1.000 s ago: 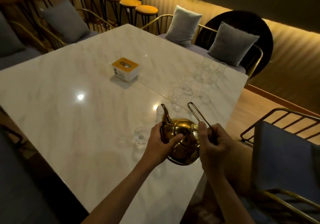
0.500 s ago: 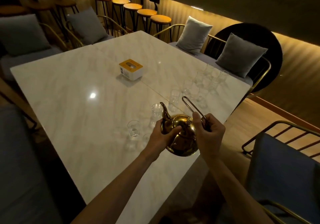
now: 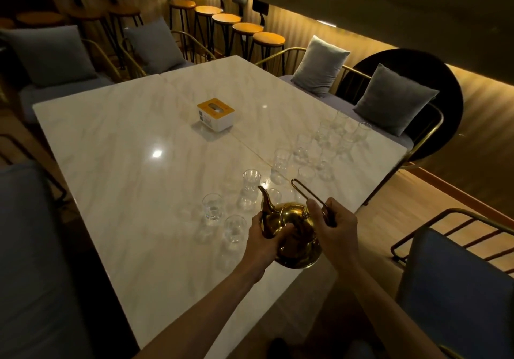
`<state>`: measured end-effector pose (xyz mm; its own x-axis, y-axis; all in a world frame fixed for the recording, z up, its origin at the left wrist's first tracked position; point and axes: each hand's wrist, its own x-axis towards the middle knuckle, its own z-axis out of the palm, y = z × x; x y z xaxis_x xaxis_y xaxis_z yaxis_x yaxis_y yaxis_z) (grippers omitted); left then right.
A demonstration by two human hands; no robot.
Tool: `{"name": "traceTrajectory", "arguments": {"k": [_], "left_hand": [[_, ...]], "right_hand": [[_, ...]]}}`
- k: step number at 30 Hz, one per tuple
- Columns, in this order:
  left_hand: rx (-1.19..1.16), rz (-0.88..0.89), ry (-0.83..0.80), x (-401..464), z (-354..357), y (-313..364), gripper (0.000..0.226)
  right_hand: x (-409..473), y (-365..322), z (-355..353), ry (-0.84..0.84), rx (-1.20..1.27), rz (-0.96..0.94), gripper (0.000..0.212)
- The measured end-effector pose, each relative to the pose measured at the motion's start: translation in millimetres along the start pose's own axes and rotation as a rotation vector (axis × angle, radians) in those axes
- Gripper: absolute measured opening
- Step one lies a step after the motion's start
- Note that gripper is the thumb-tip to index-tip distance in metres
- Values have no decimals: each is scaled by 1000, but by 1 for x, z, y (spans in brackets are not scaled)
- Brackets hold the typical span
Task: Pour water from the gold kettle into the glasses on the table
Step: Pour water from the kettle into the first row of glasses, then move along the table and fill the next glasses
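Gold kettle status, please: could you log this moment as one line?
gold kettle: held above table | right hand: grips handle | left hand: steadies body | pouring: none visible

Dim room, grey-cushioned chairs [image 3: 324, 66], orange stools [image 3: 244, 28].

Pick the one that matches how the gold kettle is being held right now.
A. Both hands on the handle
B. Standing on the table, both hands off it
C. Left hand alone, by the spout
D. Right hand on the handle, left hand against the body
D: the right hand grips the dark handle, while the left hand holds the side of the gold kettle below its spout, above the table edge.
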<state>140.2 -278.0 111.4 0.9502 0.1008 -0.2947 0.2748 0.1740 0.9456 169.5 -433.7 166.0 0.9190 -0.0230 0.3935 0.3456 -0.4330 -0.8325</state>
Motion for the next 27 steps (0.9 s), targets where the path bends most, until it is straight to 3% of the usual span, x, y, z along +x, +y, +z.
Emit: {"name": "traceTrajectory", "arguments": {"k": [4,11,17,27], "left_hand": [[25,11,59,18,17,-16,106],[-59,-36,165,55,66,-32,85],[-157,-112,242,86,105,-42,80],[-268,-198,261,122,122,-53,64]], "right_hand": [[15,29,-10,-95,-62,-12,35],[67,76,-22,-294,-8,-68,18],[110,102,-35,-424,22,-127,37],[143,135,-24,-483,-16,-122,32]]}}
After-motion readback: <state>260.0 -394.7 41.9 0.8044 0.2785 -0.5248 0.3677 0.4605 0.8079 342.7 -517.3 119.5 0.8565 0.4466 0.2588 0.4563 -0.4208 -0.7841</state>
